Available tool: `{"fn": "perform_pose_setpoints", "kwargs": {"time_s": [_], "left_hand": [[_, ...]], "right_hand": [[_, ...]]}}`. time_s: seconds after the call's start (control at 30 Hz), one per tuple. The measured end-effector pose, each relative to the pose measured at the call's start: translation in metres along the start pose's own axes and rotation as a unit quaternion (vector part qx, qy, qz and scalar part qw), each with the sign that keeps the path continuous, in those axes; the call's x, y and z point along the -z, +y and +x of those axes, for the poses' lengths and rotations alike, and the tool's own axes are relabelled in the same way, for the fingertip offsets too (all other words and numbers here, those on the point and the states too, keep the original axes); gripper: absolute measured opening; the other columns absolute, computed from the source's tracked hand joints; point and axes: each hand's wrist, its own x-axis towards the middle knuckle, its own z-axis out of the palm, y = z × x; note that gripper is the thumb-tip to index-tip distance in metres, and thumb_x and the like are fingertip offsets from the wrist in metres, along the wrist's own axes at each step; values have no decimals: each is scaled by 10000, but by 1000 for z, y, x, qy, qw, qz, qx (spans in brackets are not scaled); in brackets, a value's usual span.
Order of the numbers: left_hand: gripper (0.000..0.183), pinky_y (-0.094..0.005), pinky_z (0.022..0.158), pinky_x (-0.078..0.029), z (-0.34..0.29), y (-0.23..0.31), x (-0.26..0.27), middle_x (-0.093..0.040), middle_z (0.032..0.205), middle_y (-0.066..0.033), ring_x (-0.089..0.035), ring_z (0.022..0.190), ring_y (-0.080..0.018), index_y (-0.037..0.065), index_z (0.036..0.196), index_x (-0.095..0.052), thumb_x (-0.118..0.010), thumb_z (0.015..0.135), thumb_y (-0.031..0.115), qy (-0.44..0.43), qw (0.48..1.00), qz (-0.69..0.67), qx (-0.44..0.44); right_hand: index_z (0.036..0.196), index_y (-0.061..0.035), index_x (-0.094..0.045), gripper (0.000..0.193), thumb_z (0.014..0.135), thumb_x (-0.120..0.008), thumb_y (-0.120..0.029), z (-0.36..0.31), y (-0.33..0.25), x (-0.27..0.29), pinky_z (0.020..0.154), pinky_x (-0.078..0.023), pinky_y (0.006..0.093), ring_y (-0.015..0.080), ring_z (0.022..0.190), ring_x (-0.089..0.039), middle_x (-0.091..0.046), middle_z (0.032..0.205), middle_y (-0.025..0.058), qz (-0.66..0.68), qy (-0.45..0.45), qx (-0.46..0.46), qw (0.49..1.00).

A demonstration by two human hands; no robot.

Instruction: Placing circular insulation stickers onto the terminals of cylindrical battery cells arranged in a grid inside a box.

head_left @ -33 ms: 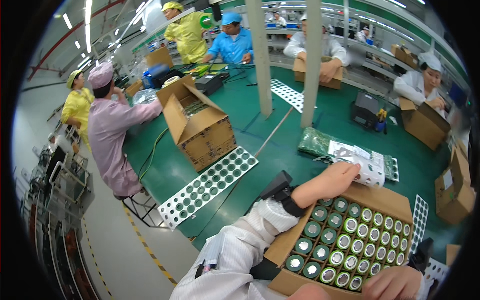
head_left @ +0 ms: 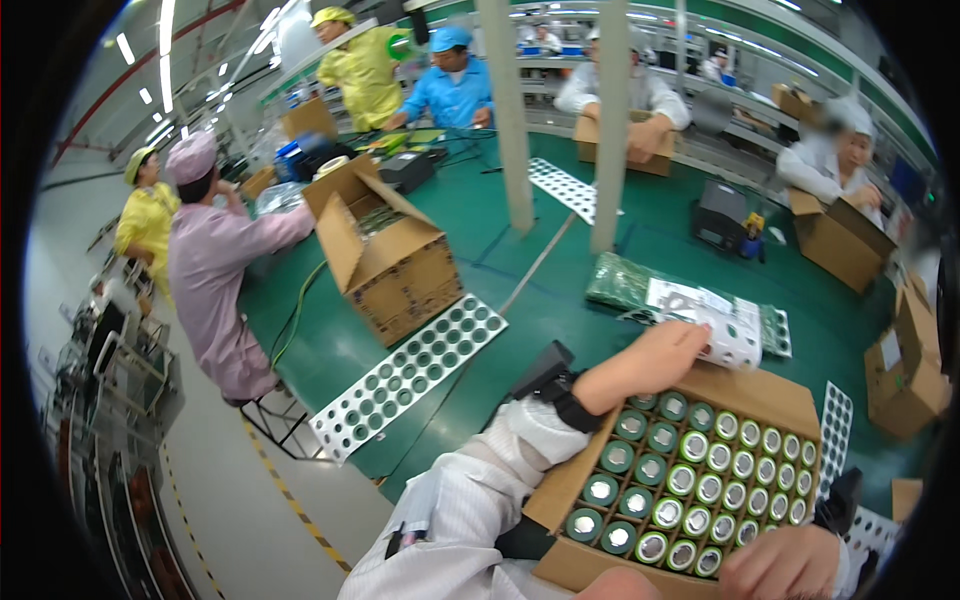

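Left hand point(head_left: 660, 355): we pinch the curled sheet point(head_left: 738, 346) between nearly closed fingertips, past the far edge of the box point(head_left: 768, 400).
Right hand point(head_left: 785, 562): our fingers curl at the box's near right corner; we cannot tell whether they grip anything.
Box: open, at the near edge of the worktop point(head_left: 540, 300).
Cells point(head_left: 708, 488): upright in rows inside the box, dark green tops along its left edge, bright green rims elsewhere.
Strip point(head_left: 412, 375): flat near the worktop's left edge, beside the carton point(head_left: 410, 290).
Bag point(head_left: 616, 284): behind the sheet.

Green-and-silver cells point(head_left: 708, 488), brown carton point(head_left: 768, 396), green table point(head_left: 550, 312)
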Motion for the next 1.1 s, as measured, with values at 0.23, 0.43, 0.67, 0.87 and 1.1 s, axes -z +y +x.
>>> {"fn": "perform_pose_setpoints", "kwargs": {"time_s": [0.23,0.43,0.67,0.87,1.1], "left_hand": [[456,-367,705,-468,-15,26,14,-654,831,-140,-580,755,-222,-68,1010,-612,-362,1011,314,28,986,-14,165],[452,-275,915,-394,2,1,3,-641,1087,-79,-524,983,-128,-102,1091,-594,-374,1027,288,-13,988,-103,118],[459,-283,898,-412,-4,10,7,-658,1053,-103,-547,954,-150,-115,1075,-593,-366,1023,281,-8,993,-104,54],[449,-297,915,-421,-1,17,2,-666,1067,-129,-572,967,-175,-110,1083,-600,-357,1024,263,-11,993,-110,40],[451,-302,937,-400,-3,5,5,-644,1096,-115,-545,1000,-169,-99,1119,-588,-342,1028,268,-8,992,-121,30]], "right_hand": [[1024,44,-657,183,881,-628,-66,-14,14,16,571,-424,358,249,635,-579,-665,842,155,-31,48,-54,997],[949,81,-664,135,887,-593,-15,-14,-5,6,533,-411,360,267,614,-578,-654,835,165,-166,71,-1,984],[924,76,-675,146,896,-588,-38,-18,1,9,478,-389,335,243,537,-546,-633,746,149,-203,91,25,975],[868,60,-667,161,907,-579,-69,-16,-4,14,469,-375,332,231,525,-531,-617,695,122,-130,34,16,991],[652,-59,-415,321,952,-519,-107,-43,17,54,491,-284,240,54,543,-357,-447,589,-34,-282,472,-76,832]]}}
